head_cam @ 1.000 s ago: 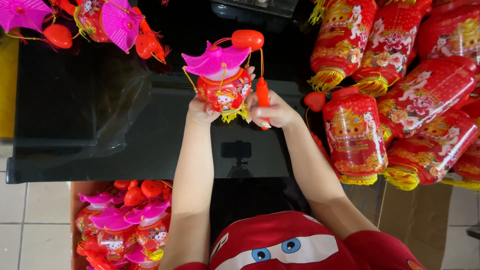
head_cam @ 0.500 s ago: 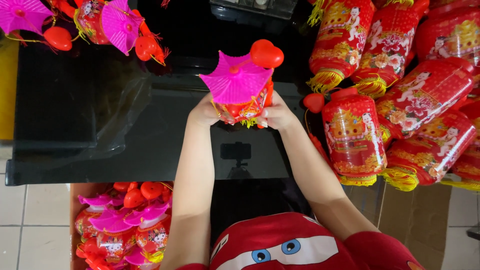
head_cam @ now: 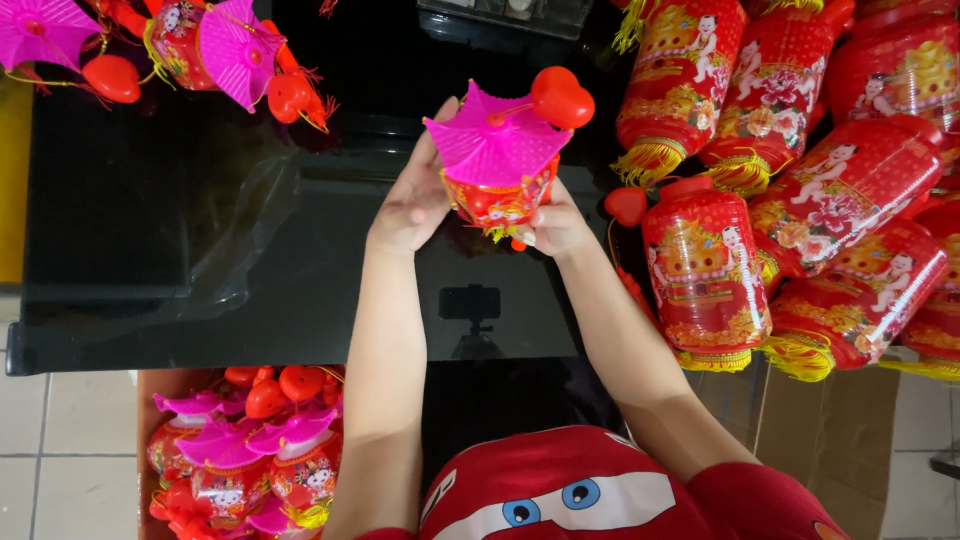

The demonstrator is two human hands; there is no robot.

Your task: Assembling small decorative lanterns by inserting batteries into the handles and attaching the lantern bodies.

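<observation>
Two hands hold one small lantern over a glossy black table [head_cam: 180, 250]. Beyond the right fingertips, a heap of big red cylindrical lanterns [head_cam: 800, 190] with gold tassels crowds the table's edge, shiny and printed with figures. Below the left wrist sits a cardboard box [head_cam: 250, 450] of small lanterns with pink roofs. The small lantern [head_cam: 498, 165] (pleated pink plastic roof, red body, yellow fringe) sits between both palms. The left hand [head_cam: 412, 195] cups its side, fingers curled loosely; the right hand [head_cam: 555, 225] grips its base, fingers closed. A smooth red heart-shaped knob [head_cam: 562, 97] juts above the right fingertips.
</observation>
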